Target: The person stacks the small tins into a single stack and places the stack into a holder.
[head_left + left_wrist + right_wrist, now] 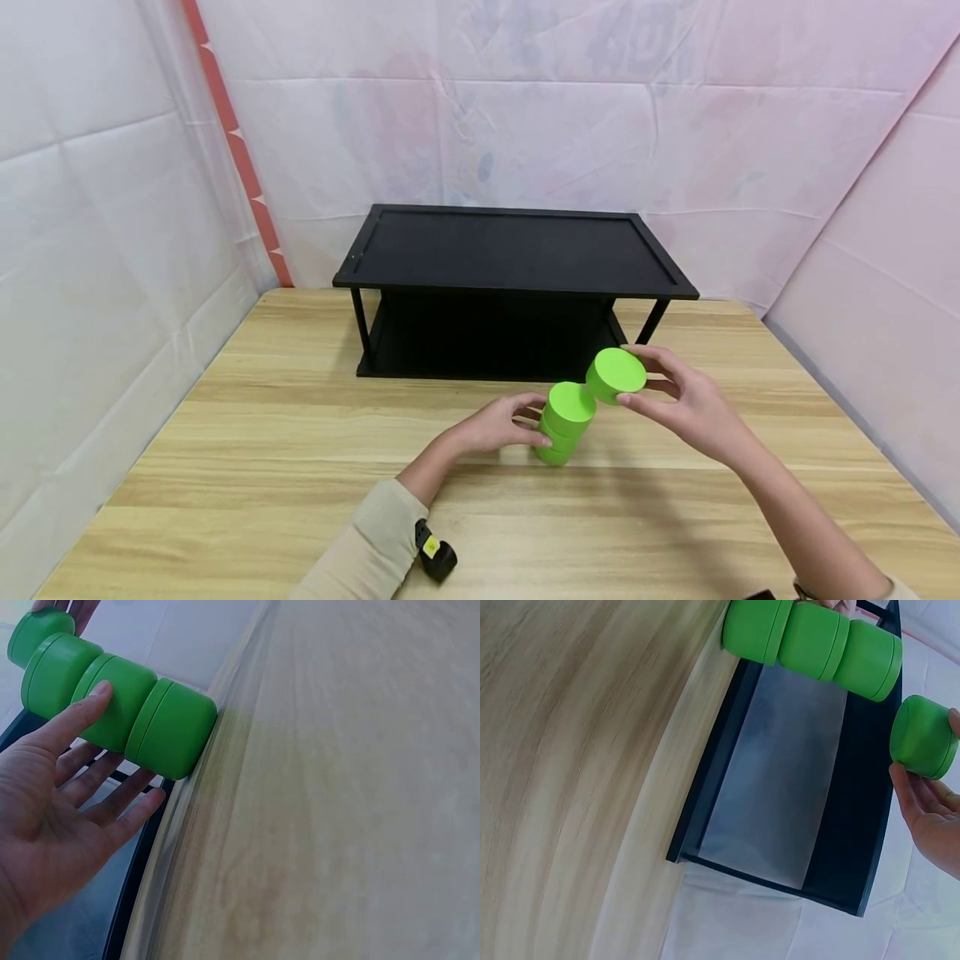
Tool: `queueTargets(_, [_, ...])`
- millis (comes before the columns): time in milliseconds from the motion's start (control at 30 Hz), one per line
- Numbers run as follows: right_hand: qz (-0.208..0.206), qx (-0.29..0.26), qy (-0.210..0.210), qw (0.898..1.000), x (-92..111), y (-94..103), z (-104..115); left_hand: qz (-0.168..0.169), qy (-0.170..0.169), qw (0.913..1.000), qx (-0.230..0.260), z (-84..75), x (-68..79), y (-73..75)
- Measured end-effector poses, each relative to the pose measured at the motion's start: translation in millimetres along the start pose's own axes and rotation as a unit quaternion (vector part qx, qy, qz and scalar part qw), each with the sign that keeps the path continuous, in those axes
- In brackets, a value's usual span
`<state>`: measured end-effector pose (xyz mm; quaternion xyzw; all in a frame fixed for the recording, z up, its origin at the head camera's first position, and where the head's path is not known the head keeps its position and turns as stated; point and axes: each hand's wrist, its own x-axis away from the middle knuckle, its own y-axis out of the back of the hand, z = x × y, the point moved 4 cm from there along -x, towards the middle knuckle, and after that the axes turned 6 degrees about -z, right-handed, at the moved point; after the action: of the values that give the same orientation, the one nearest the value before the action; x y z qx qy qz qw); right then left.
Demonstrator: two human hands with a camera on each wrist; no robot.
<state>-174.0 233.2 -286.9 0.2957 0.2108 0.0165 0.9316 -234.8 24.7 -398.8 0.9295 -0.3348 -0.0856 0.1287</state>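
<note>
Three green round lidded jars [567, 421] stand stacked upright on the wooden table, in front of the black rack. My left hand [500, 425] holds the stack from its left side. In the left wrist view the thumb [97, 694] lies on the middle jar [124, 705], and the other fingers reach round the far side. My right hand [686, 404] pinches a fourth green jar [617, 373] between thumb and fingers. That jar is raised to the right of the stack's top, slightly tilted. In the right wrist view a gap shows between this held jar [922, 736] and the top jar [868, 660].
A black two-tier rack [510, 250] stands behind the hands at the back of the table. Its lower shelf [487, 333] reaches close behind the stack. White cloth walls [525, 125] enclose the wooden table [285, 467] at the back and both sides.
</note>
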Motion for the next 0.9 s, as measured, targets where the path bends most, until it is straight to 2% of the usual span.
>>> queueTargets(367, [0.01, 0.02, 0.023, 0.999, -0.4, -9.5, 8.3, 0.001, 0.003, 1.0, 0.001, -0.9, 0.9, 0.4])
queueTargets(900, [0.036, 0.0, 0.038, 0.999, -1.3, -26.0, 12.1, -0.004, 0.0, 1.0, 0.001, 0.9, 0.0, 0.8])
